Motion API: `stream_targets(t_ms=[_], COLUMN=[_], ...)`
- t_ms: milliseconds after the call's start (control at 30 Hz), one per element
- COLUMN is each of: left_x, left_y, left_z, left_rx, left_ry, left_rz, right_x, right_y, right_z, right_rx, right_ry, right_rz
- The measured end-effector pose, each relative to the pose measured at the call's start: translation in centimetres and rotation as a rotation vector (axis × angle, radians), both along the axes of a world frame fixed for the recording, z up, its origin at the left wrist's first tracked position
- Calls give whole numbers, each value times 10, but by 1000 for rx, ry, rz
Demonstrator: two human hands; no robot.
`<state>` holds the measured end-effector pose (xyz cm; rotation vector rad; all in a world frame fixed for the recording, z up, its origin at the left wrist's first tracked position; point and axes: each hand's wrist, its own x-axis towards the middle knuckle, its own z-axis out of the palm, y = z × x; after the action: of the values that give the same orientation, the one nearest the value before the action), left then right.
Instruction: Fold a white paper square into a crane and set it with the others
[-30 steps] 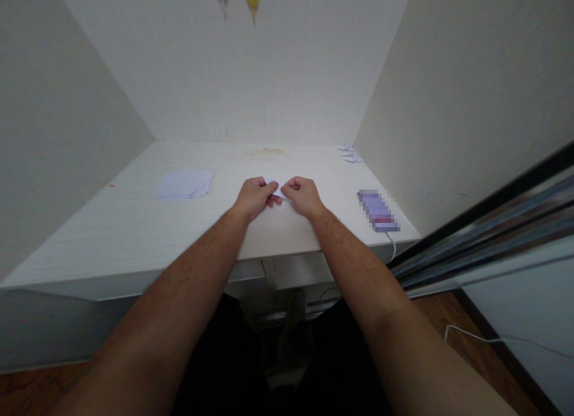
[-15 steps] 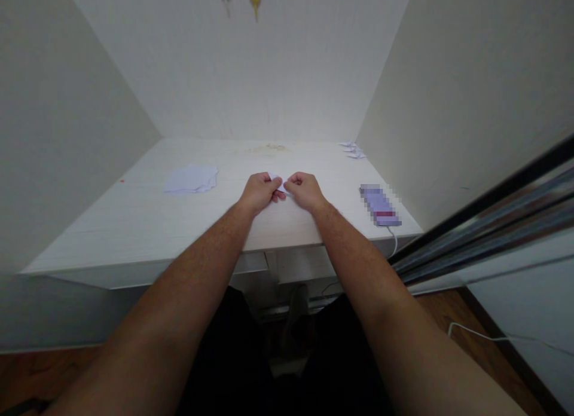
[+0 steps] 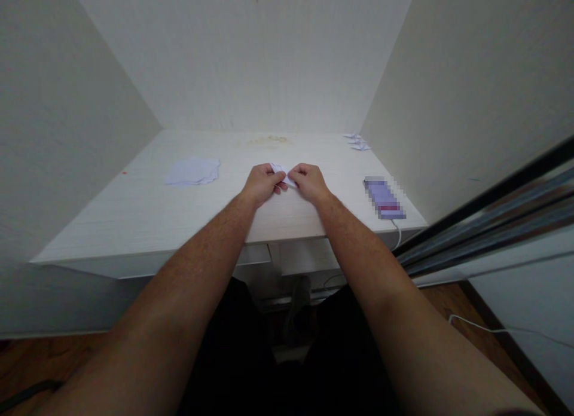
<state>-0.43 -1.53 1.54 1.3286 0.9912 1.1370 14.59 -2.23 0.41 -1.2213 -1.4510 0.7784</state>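
A small piece of folded white paper (image 3: 278,168) is held between my two hands, above the front middle of the white desk (image 3: 287,222). My left hand (image 3: 264,183) grips its left part, thumb on top and fingers beneath. My right hand (image 3: 309,181) pinches its right side between thumb and forefinger. The two hands are close together, with the thumb tips nearly meeting. Fingers cover much of the paper, so its full shape is hidden.
A stack of white paper sheets (image 3: 192,171) lies on the desk's left. Several small folded paper pieces (image 3: 357,142) sit at the back right. A blurred-out phone (image 3: 384,198) with a white cable (image 3: 397,234) is near the right edge. Walls enclose the desk's back and sides.
The camera view has tilted slightly downward. A little more of the folded paper shows between my hands, and both hands still hold it.
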Motion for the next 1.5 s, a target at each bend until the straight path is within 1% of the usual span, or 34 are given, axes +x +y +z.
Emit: stream_targets(t_ms=[233, 567, 767, 1133, 1500], left_x=[-1, -2, -1, -5, -6], left_y=[2, 3, 4, 3, 9], left_z=[-2, -2, -3, -2, -11], left_rx=[-2, -20, -9, 13, 66], left_ry=[33, 24, 10, -40, 49], left_rz=[-7, -25, 26, -12, 23], right_x=[1, -1, -2, -3, -4], right_y=[0, -4, -8, -10, -11], right_z=[-3, 0, 4, 6, 9], right_rx=[-2, -17, -17, -58, -43], right_ry=[69, 18, 10, 34, -37], right_rz=[52, 34, 32, 54, 49])
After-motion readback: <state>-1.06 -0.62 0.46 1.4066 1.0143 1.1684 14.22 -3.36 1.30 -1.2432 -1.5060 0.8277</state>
